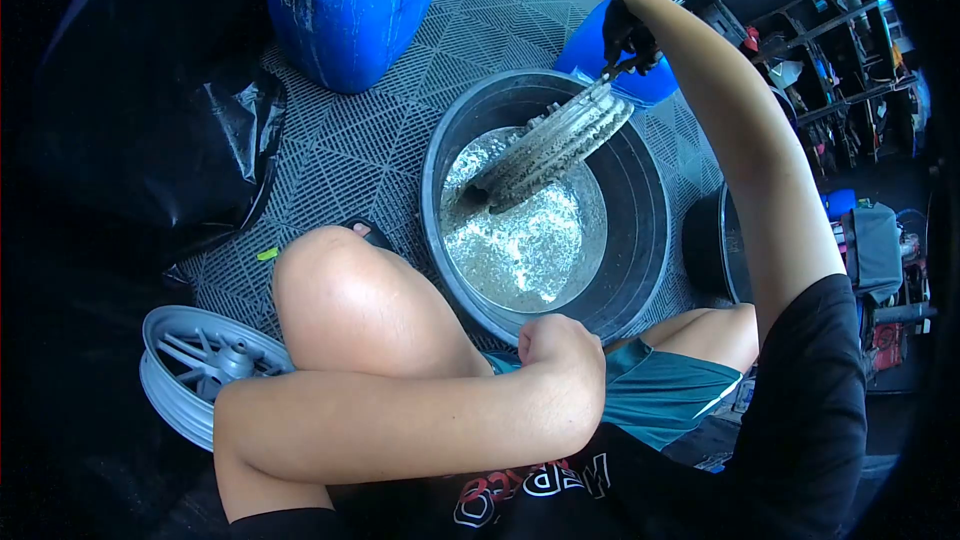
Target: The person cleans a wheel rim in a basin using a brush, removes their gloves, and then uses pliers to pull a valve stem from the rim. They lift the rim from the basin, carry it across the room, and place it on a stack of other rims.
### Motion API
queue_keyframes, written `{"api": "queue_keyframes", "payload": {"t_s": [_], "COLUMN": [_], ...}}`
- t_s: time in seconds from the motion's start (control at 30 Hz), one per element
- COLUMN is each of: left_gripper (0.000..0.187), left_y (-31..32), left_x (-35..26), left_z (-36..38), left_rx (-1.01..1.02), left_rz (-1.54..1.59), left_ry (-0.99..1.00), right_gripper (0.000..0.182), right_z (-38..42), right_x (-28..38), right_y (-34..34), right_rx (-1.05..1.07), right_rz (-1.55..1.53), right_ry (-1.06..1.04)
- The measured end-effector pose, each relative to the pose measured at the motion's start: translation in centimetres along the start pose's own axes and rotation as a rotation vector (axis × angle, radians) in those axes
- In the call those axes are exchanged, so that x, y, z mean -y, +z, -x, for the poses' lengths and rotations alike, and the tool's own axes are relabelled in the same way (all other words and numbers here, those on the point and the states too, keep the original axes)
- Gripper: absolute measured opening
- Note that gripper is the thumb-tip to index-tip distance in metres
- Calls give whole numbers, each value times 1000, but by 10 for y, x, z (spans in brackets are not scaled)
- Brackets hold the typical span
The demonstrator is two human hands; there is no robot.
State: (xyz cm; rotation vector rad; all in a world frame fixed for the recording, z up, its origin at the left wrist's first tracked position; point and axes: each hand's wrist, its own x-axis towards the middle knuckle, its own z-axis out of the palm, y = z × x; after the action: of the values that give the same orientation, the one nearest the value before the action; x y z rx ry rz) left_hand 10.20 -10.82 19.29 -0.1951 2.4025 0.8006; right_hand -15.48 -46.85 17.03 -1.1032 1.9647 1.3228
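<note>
My right hand [628, 32], in a black glove, is stretched out over the far rim of a black basin [645, 240]. It grips a thin metal tool [612, 70] that holds the upper edge of a grey wheel rim [555, 145]. The rim is tilted, its lower end dipping into the silvery, glittering liquid [525, 240] in the basin. My left hand [560, 340] is bare and closed in a fist. It holds nothing and rests by my raised knee [345, 290], near the basin's front edge.
A blue jerrycan with a yellow cap [350, 0] stands at the back left on grey grid floor tiles [350, 150]. A second wheel rim [195, 365] lies at my lower left. Black plastic sheeting [150, 140] is at the left. Another dark tub [712, 245] and cluttered shelves [840, 60] are at the right.
</note>
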Motion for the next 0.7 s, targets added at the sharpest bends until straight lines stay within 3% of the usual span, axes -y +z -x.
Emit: {"api": "queue_keyframes", "payload": {"t_s": [0.2,0.33,0.47,0.57,0.7], "left_gripper": [54,53,50,50,51], "left_y": [0,-5,-7,-1,4], "left_x": [1,2,7,10,9], "left_z": [-5,-1,3,3,0], "left_rx": [-28,-14,-21,-51,-65], "left_rz": [-2,-22,-3,1,1], "left_ry": [-41,-24,-28,-64,-92], "right_gripper": [30,32,42,47,45], "right_z": [-28,-8,24,-41,-81], "right_x": [-28,-41,-73,-106,-172], "right_y": [1,19,56,30,51], "right_rx": [123,187,-288,118,247], "right_rz": [-225,-411,-360,-379,-517], "right_ry": [138,19,-455,154,68]}}
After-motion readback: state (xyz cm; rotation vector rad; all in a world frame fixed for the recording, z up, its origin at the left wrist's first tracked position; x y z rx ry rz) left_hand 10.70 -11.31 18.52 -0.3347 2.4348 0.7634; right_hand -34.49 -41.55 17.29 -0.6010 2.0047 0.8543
